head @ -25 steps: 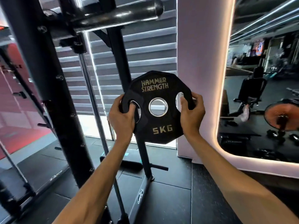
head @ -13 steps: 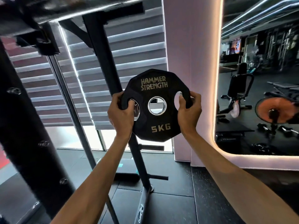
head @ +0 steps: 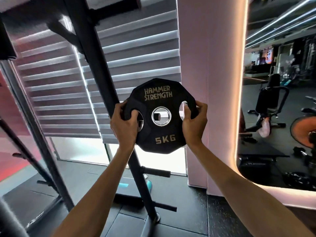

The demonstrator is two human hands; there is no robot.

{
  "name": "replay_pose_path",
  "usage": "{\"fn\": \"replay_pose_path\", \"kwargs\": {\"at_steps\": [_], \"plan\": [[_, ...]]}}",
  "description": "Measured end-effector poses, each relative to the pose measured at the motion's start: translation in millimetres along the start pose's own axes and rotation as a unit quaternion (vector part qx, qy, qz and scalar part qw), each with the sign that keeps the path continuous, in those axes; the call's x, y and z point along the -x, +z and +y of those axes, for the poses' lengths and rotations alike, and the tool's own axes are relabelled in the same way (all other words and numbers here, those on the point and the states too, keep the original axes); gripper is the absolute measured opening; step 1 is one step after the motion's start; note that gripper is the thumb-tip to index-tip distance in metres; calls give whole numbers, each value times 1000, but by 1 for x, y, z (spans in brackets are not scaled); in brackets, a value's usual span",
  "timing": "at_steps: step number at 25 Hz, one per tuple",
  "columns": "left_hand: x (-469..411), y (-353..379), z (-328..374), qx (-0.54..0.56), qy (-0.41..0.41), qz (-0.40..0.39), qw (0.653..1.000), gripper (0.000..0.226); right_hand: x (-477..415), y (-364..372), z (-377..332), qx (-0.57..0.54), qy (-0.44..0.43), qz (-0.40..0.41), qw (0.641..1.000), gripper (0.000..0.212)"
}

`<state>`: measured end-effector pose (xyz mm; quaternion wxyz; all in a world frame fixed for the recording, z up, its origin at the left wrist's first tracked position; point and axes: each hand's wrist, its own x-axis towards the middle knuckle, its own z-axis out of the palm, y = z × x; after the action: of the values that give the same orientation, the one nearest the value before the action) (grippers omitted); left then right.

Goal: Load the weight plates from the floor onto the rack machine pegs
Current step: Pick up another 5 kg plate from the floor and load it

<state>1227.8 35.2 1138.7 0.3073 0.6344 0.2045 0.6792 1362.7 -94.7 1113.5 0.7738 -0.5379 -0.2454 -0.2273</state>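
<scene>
I hold a black 5 kg weight plate (head: 159,130) marked HAMMER STRENGTH upright at chest height. My left hand (head: 124,129) grips its left handle cut-out and my right hand (head: 194,124) grips the right one. Through the plate's steel-ringed centre hole I see the round end of a silver peg (head: 156,116) just behind it. The peg belongs to the slanted black rack post (head: 95,53) that runs behind the plate. A lower black peg (head: 156,171) sticks out of the same post near the floor, bare.
A thick black rack upright (head: 10,221) fills the lower left. Window blinds (head: 56,93) hang behind the rack. A pink wall pillar (head: 212,82) stands right of the plate, with a lit mirror (head: 273,117) reflecting gym equipment. Dark rubber floor mats (head: 188,218) lie below.
The view has swung right and closer to the slanted post. The plate has come up to a peg, whose end now shows through the centre hole. Both hands keep their grip.
</scene>
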Motion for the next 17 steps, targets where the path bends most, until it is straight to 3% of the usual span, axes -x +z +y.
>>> {"fn": "replay_pose_path", "kwargs": {"at_steps": [8, 17], "plan": [[24, 101, -19, -89, -22, 52, 994, 22, -85, -12, 97, 12, 12, -66, 998, 27], [6, 151, -86, -171, -19, 68, 983, 26, -107, 38, 194, -17, 49, -104, 993, 25]]}}
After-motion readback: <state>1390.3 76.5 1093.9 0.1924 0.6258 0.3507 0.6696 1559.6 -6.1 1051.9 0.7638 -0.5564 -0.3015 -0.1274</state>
